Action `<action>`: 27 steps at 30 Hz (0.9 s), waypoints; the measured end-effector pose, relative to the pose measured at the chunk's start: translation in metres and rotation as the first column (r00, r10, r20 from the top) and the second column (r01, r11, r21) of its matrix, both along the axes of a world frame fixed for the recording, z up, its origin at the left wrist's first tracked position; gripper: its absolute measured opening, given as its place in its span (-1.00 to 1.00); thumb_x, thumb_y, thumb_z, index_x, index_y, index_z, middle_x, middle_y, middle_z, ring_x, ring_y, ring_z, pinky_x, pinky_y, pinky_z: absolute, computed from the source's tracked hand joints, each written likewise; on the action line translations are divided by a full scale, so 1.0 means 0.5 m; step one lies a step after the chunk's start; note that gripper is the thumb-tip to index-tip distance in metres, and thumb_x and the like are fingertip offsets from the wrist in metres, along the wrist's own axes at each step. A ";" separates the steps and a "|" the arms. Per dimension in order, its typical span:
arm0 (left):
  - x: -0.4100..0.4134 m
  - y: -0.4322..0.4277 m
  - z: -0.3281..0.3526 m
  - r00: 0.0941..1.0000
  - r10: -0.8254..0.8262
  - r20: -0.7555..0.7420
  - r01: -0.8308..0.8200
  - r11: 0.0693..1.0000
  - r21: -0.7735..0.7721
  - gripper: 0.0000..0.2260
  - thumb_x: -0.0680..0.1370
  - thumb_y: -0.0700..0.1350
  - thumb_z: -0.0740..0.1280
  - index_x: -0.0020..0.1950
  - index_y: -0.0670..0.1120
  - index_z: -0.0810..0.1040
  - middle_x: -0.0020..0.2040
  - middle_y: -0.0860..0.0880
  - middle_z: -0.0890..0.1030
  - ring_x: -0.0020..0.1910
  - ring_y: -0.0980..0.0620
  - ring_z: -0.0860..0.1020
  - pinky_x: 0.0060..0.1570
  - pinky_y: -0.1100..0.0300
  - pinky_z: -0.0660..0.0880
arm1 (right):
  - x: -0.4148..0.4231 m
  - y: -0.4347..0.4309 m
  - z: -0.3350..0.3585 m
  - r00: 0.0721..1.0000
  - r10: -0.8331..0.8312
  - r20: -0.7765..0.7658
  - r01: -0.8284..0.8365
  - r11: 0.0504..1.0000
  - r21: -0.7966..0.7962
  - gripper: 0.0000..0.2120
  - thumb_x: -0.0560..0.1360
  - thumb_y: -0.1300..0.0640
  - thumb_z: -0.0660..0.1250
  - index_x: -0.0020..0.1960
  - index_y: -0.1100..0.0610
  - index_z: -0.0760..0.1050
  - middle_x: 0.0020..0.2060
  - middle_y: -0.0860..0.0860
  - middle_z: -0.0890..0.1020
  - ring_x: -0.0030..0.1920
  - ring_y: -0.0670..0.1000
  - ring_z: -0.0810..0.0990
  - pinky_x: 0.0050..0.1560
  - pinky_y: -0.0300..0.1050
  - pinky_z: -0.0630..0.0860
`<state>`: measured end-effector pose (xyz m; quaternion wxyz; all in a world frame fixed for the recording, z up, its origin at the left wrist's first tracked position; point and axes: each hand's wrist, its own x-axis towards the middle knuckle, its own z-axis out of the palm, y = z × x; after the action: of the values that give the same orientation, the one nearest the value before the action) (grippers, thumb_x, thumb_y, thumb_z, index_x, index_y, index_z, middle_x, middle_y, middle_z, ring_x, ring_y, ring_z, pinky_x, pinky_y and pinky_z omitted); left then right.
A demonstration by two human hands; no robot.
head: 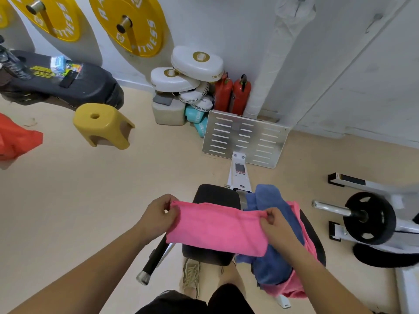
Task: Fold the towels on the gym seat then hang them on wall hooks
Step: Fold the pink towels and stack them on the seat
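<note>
A pink towel [215, 227] hangs folded into a band in the air in front of me, above the black gym seat [216, 196]. My left hand [158, 216] pinches its upper left corner and my right hand [275, 225] pinches its upper right corner. On the right seat pad [314, 236] lies a crumpled blue towel [272, 266] on top of another pink towel [290, 286], which sticks out below and to the right. Two wall hooks [376, 18] show at the top right on the white wall.
A metal footplate [244, 139] stands ahead of the seat. A yellow stool [102, 125] is on the floor at left. White pads and red extinguishers [233, 94] fill the corner. A barbell with a black plate [369, 218] lies at right. My shoe [191, 275] is below the seat.
</note>
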<state>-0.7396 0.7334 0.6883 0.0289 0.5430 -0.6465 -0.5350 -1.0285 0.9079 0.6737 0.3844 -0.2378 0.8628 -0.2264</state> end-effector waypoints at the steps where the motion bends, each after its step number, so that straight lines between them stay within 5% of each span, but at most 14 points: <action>1: -0.013 -0.006 -0.015 0.999 0.011 0.031 -0.011 1.000 -0.026 -0.83 0.62 -0.21 0.26 -0.06 -0.03 0.61 -0.11 0.00 0.69 -0.08 0.01 0.61 -0.07 0.12 0.52 | -0.014 -0.026 -0.010 0.998 0.052 -0.034 -0.050 0.997 0.052 -0.78 0.50 0.10 0.27 -0.25 0.00 0.26 -0.37 0.00 0.30 -0.35 0.00 0.29 -0.40 -0.09 0.31; 4: -0.034 -0.022 -0.064 0.986 0.071 0.152 -0.064 0.997 -0.050 -0.88 0.64 -0.14 0.28 0.04 -0.01 0.61 -0.07 0.00 0.68 -0.02 -0.06 0.63 0.03 0.02 0.58 | -0.035 -0.060 -0.048 0.994 0.110 -0.004 -0.109 0.989 0.103 -0.81 0.49 0.11 0.25 -0.22 0.02 0.26 -0.36 -0.03 0.31 -0.33 -0.02 0.30 -0.36 -0.16 0.31; 7: -0.045 -0.024 -0.107 0.960 0.145 0.240 -0.152 0.988 0.010 -0.85 0.63 -0.05 0.32 0.17 0.00 0.60 -0.04 -0.04 0.69 0.00 -0.14 0.65 0.09 -0.09 0.60 | -0.046 -0.067 -0.079 0.993 0.089 -0.071 -0.078 0.985 0.152 -0.70 0.49 0.24 0.27 -0.27 0.07 0.17 -0.42 -0.02 0.20 -0.41 -0.03 0.19 -0.55 -0.28 0.20; 11: -0.062 -0.013 -0.136 0.921 0.114 0.373 -0.195 0.963 0.187 -0.59 0.65 0.12 0.29 0.40 -0.10 0.50 0.24 -0.12 0.63 0.22 -0.15 0.59 0.25 0.01 0.52 | -0.040 -0.060 -0.120 0.984 0.177 0.034 -0.180 0.965 0.192 -0.86 0.53 0.32 0.24 -0.13 0.12 0.38 -0.31 -0.04 0.48 -0.18 0.05 0.50 -0.19 -0.08 0.45; 13: -0.056 -0.006 -0.143 0.923 0.123 0.366 -0.236 0.930 0.283 -0.58 0.65 0.18 0.26 0.31 -0.11 0.57 0.24 -0.10 0.63 0.20 -0.14 0.59 0.26 -0.03 0.53 | -0.037 -0.063 -0.129 0.963 0.264 0.054 -0.269 0.945 0.184 -0.81 0.49 0.31 0.26 -0.08 0.03 0.40 -0.21 -0.12 0.54 -0.06 0.05 0.58 -0.14 -0.15 0.48; 16: -0.045 0.000 -0.147 0.928 0.263 0.264 -0.356 0.835 0.419 -0.59 0.60 0.24 0.32 0.17 -0.08 0.64 0.13 -0.07 0.68 0.11 -0.13 0.65 0.20 -0.11 0.60 | -0.037 -0.091 -0.135 0.864 0.492 0.106 -0.501 0.823 0.267 -0.61 0.43 0.19 0.24 0.24 -0.01 0.47 0.05 -0.04 0.64 0.08 0.07 0.63 -0.02 -0.06 0.56; 20: -0.051 -0.015 -0.135 0.876 0.458 0.150 -0.467 0.730 0.500 -0.76 0.53 -0.06 0.52 0.16 -0.10 0.67 0.10 -0.14 0.74 0.06 -0.16 0.70 -0.01 0.01 0.66 | -0.038 -0.111 -0.145 0.806 0.559 0.195 -0.592 0.753 0.289 -0.44 0.38 0.17 0.21 0.38 -0.02 0.45 0.14 0.00 0.65 0.10 0.07 0.61 0.01 -0.10 0.52; 24: -0.038 -0.041 -0.113 0.905 0.395 0.157 -0.402 0.674 0.620 -0.67 0.46 -0.29 0.55 0.21 -0.24 0.63 0.12 -0.20 0.72 0.07 -0.16 0.69 -0.07 0.04 0.63 | -0.051 -0.111 -0.139 0.846 0.506 0.171 -0.534 0.794 0.290 -0.88 0.34 0.20 0.23 -0.19 0.04 0.51 -0.32 -0.01 0.57 -0.26 0.02 0.51 -0.27 -0.10 0.35; 27: -0.022 -0.033 -0.093 0.945 0.255 0.205 -0.324 0.648 0.689 -0.61 0.50 -0.13 0.55 0.22 -0.31 0.60 0.10 -0.22 0.71 0.01 -0.14 0.70 -0.12 0.06 0.64 | -0.043 -0.108 -0.102 0.908 0.397 0.136 -0.417 0.885 0.205 -0.85 0.39 0.29 0.25 -0.31 0.13 0.35 -0.39 0.06 0.34 -0.32 -0.01 0.28 -0.29 -0.08 0.20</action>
<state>-0.7506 0.7168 0.6419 -0.1277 0.6306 -0.2934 -0.7070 -1.0498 0.8541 0.6229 0.4867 -0.3570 0.7957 -0.0499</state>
